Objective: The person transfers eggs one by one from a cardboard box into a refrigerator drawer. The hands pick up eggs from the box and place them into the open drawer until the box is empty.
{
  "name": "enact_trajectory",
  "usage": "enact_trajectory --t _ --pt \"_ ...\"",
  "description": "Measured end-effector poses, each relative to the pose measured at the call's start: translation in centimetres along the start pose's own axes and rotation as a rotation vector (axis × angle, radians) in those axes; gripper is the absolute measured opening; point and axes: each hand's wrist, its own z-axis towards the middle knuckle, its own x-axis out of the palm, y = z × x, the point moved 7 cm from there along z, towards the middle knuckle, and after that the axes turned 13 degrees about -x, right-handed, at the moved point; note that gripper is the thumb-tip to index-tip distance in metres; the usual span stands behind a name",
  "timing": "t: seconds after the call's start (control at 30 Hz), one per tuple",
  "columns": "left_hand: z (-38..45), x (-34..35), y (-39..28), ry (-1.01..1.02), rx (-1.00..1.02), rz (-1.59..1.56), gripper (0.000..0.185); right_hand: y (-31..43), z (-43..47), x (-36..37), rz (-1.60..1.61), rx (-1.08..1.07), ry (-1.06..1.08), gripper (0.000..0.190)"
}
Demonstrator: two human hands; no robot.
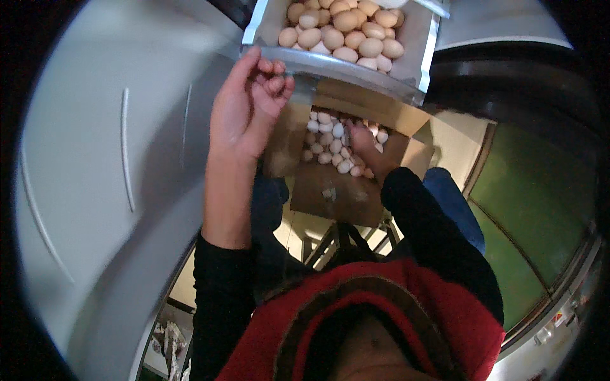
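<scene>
A pulled-out fridge drawer [333, 59] at the top holds many brown and pale eggs [345, 21]. My left hand [257, 97] is raised at the drawer's front left corner, its fingers curled with no egg visible in them; whether the thumb touches the drawer edge is unclear. Below the drawer stands an open cardboard box [333, 195] with many more eggs [326, 139]. Into this box reaches my right hand [360, 138], its fingers among the eggs on the right side. Those fingertips are partly hidden, and I cannot tell whether they grip an egg.
An open refrigerator door [95, 143], white inside, stands along the left. Dark stool legs [333, 240] show below the box, between my knees. Green panels [529, 209] with a brown frame are at the right. Box flaps [371, 102] stick up under the drawer.
</scene>
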Motion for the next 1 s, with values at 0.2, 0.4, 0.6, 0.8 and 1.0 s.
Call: enact_trajectory --t 0.2,0.4,0.6,0.8,1.0 --pt "-0.3 0.1 0.0 0.026 -0.010 0.001 0.021 -0.7 0.5 2.2 -0.044 -0.005 0.243 0.028" --pt "-0.4 0.1 0.0 -0.015 0.025 0.059 0.022 -1.2 1.3 3.5 -0.106 -0.015 0.279 0.029" --pt "-0.4 0.0 0.0 -0.018 0.017 0.044 0.022 -0.6 1.0 2.0 -0.068 -0.052 0.199 0.037" --pt "-0.3 0.1 -0.5 -0.016 0.033 -0.005 0.021 4.9 -1.6 -8.7 0.339 -0.211 0.052 0.054" --pt "-0.4 -0.5 -0.9 -0.012 0.042 -0.035 0.021 14.1 -5.5 -27.6 0.259 -0.550 -0.243 0.052"
